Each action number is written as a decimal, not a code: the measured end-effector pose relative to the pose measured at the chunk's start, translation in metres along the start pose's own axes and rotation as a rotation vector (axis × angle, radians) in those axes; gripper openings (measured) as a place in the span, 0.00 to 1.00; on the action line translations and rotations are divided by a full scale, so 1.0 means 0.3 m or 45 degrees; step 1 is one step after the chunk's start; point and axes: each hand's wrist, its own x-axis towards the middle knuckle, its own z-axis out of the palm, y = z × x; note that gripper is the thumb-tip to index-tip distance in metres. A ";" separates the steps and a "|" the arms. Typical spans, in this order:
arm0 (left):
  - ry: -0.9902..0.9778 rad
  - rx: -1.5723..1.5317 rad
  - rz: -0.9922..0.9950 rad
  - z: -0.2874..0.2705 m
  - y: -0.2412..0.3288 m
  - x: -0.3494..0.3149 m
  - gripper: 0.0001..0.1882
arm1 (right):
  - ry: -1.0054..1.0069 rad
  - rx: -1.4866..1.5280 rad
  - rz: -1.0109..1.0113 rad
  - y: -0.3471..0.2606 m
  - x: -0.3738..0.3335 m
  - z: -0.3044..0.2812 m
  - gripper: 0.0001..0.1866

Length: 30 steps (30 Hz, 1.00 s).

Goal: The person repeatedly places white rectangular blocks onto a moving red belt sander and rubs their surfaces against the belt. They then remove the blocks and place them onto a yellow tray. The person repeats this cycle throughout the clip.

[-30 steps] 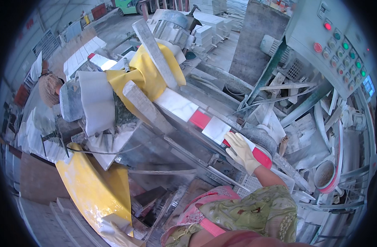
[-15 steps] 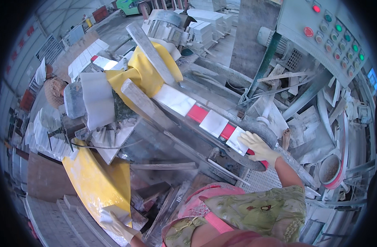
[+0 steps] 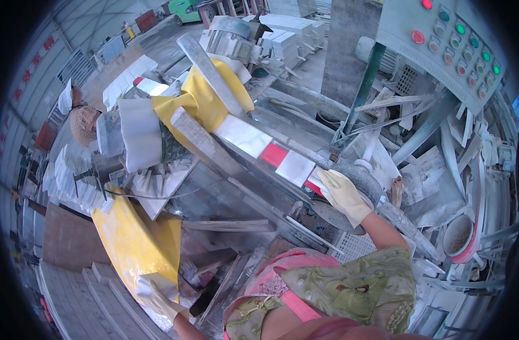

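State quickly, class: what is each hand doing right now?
Left hand: gloved, closed on a pale stone tile.
Right hand: gloved, fingers flat on the white tile on the conveyor, no grip.

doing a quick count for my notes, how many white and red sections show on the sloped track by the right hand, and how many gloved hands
white sections: 2
red sections: 2
gloved hands: 2, right hand and left hand
total: 6
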 end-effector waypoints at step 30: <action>0.027 0.357 0.056 0.016 -0.092 0.086 0.55 | -0.010 -0.286 -0.332 -0.102 0.301 0.089 0.27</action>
